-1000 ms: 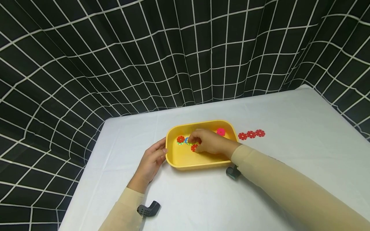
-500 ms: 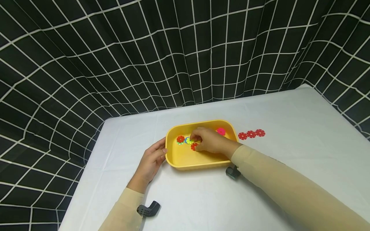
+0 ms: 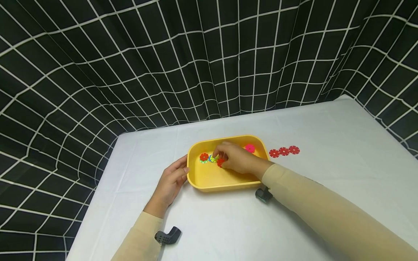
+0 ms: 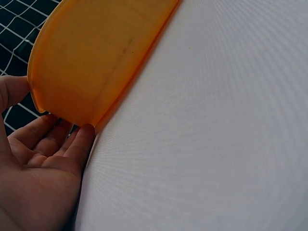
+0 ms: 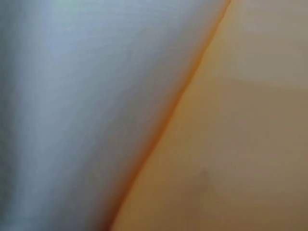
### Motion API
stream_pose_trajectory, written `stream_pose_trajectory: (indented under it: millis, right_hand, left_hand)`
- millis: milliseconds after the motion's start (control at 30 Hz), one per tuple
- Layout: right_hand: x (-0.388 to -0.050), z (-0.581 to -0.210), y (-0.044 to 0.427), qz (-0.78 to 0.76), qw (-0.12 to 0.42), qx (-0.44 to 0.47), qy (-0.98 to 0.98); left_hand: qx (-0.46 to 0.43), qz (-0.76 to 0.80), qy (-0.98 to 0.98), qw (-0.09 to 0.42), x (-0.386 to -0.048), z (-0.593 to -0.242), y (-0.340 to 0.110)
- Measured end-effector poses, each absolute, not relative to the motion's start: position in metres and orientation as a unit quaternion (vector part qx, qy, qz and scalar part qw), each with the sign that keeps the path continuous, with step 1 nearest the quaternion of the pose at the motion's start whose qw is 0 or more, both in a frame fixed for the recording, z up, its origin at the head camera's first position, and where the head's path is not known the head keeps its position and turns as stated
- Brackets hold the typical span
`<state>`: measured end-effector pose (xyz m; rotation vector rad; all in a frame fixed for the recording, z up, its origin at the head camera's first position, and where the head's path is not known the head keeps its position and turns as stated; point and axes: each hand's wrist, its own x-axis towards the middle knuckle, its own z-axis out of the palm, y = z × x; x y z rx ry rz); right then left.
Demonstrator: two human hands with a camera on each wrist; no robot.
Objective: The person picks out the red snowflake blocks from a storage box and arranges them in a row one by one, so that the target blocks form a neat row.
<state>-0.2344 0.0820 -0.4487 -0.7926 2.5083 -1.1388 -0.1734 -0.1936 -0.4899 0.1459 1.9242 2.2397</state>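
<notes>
Yellow tray sits upright on the white-covered worktop, dark gridded curtain beyond its far side. Right sleeve comes in from the tray's near right, forearm over its right end; left sleeve at its near left.

Left hand: clamped at tray's left end, thumb at rim, fingers against outer wall. Left wrist view agrees. Likely there to steady the tray so it won't slide while the other hand works inside.

Right hand: reaches down into tray, fingers curled, thumb and fingers together on a red disc; looks like a pinch at the edge, probably because flat discs give little else to grab. Contact partly hidden; right wrist view too blurred to help.

Row of three red discs: worktop, just right of tray, edges meeting; can't tell if slotted together. Probably kept outside to stay separate from the loose ones.

Singles, all inside tray: red disc mid-tray at right thumb; pink disc near the right end; second red disc toward the left end, overlapping a green disc; yellow-green disc between those and the pinched one, overlapping a blue disc.
</notes>
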Motion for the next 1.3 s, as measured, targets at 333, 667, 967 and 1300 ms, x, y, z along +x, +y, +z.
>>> stream_pose_trajectory:
  millis: [333, 667, 967, 1300]
  right_hand:
    - [-0.234, -0.447, 0.083, -0.464, 0.146, -0.237, 0.841]
    - [-0.233, -0.441, 0.085, -0.553, 0.159, -0.191, 0.795]
    - [-0.231, -0.434, 0.089, -0.614, 0.169, -0.155, 0.755]
    - [-0.23, -0.429, 0.092, -0.626, 0.154, -0.149, 0.75]
  left_hand:
    - [0.054, 0.757, 0.644, 0.096, -0.174, -0.49, -0.194]
    - [0.048, 0.755, 0.646, 0.096, -0.174, -0.491, -0.194]
    - [0.049, 0.757, 0.645, 0.095, -0.174, -0.49, -0.194]
    - [0.045, 0.758, 0.644, 0.094, -0.173, -0.489, -0.194]
